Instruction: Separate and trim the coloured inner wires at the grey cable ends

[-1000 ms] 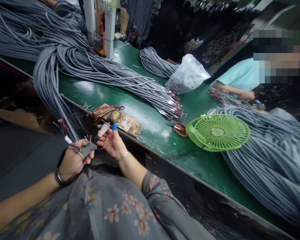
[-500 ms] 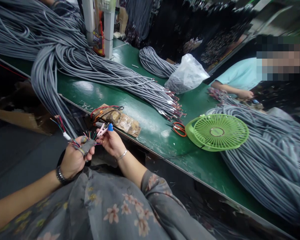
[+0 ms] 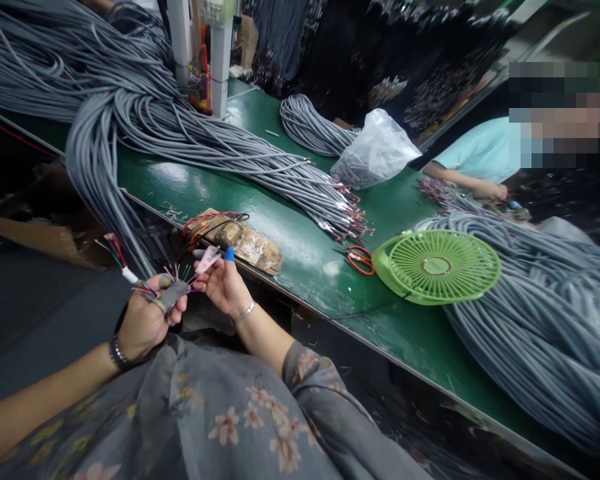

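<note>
left hand [image 3: 147, 321]: grip clenched round cable [image 3: 174, 293] | right hand [image 3: 225, 287]: grip pinching tool [image 3: 207, 259] beside wires [image 3: 179, 273] | near bench [image 3: 290, 250] edge

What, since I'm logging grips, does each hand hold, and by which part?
Left hand: grey cable, near its stripped end. Right hand: pink tool, by its lower end.

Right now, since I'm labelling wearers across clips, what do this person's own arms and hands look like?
Both forearms are bare. The left hand has a dark wristwatch and grey finger covers; the right hand wears a thin silver bangle and a blue fingertip cover.
</note>
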The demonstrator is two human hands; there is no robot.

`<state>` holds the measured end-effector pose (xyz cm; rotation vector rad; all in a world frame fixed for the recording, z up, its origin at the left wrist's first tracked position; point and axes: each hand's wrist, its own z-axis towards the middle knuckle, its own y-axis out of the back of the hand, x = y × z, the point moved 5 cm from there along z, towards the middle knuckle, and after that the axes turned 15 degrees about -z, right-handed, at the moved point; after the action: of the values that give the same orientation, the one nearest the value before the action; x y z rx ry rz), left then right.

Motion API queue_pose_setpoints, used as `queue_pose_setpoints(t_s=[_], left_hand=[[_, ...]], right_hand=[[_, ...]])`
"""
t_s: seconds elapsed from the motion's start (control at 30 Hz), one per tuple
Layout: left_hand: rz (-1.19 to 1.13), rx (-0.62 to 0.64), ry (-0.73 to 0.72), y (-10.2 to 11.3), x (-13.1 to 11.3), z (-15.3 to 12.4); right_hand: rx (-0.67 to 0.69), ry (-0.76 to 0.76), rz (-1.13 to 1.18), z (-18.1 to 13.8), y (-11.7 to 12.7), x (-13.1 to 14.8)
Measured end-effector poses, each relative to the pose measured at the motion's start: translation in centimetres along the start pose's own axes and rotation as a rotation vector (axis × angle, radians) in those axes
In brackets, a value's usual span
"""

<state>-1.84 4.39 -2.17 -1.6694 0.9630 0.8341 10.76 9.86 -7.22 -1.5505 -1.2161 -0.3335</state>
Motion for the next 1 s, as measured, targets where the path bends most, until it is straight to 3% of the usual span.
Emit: queue_pose_setpoints(t_s=[0.37, 0.57, 0.77, 1.0], left_hand=[[-0.007, -0.034, -0.063, -0.4, -0.9, -0.2], [-0.014, -0.041, -0.059, -0.2, -0.3, 0.4], [-0.016, -0.048, -0.055, -0.4, -0.4, 0.5], [0.032, -0.03, -0.068, 0.1, 0.4, 0.9]], right_hand=[[-0.053, 0.128, -0.088, -0.7, 0.2, 0.5], [-0.269, 0.292, -0.23, -0.3, 1.6, 0.1], [-0.1, 0.135, -0.071, 0.4, 0.2, 0.0], [-0.161, 0.099, 0.054, 0.8, -0.1, -0.2]])
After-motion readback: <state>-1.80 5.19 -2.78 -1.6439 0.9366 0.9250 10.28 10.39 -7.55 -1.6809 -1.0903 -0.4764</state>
